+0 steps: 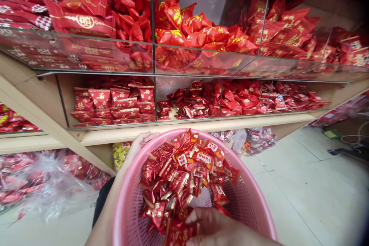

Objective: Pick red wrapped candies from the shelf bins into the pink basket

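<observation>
A pink plastic basket [263, 203] with mesh walls holds many small red and gold wrapped candies [175, 177]. My left hand [144, 138] reaches around the basket's far left side, its fingers at the outside of the rim, with the forearm along the wall. Inside the basket, near its front edge, my right hand [206, 225] has its fingers closed around a red wrapped packet [178, 234] with gold print. Part of that packet lies hidden behind the fingers and the frame's bottom edge.
Wooden shelves [109, 134] with glass-fronted compartments of red packets stand just beyond the basket. Beneath them lie clear bags of candies [43, 178] at left and more at right. Pale floor tiles [311, 184] show on the right.
</observation>
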{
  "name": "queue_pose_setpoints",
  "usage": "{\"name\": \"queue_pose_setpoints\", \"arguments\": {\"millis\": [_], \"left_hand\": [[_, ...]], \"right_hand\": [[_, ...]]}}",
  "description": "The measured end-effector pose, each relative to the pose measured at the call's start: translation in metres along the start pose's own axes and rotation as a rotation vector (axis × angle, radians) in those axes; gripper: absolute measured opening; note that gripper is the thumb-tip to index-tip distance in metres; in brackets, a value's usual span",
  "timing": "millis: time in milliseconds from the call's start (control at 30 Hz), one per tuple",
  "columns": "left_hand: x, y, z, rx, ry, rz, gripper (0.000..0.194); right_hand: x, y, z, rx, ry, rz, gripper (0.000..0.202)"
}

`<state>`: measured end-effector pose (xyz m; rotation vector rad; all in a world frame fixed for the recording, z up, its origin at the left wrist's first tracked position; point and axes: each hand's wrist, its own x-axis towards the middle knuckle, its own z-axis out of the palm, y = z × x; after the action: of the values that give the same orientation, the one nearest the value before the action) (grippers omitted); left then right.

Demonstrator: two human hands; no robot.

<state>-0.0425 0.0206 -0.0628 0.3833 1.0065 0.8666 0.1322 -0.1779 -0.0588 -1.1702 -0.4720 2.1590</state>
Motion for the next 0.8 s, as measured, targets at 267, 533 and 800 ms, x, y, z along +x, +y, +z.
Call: {"name": "queue_pose_setpoints", "arguments": {"millis": [267,533,800], "left_hand": [[0.009,0.004,0.000,-0.008,-0.033,0.000,0.030],[0.008,0.000,-0.003,-0.016,-0.018,0.019,0.031],[0.009,0.000,-0.001,-0.018,-0.023,0.036,0.030]], "right_hand": [[0.021,0.012,-0.009,0.044,0.148,0.079,0.049],[0.025,0.014,-0.011,0.000,0.280,-0.035,0.052],[0.031,0.022,-0.018,-0.141,0.344,-0.093,0.050]]}}
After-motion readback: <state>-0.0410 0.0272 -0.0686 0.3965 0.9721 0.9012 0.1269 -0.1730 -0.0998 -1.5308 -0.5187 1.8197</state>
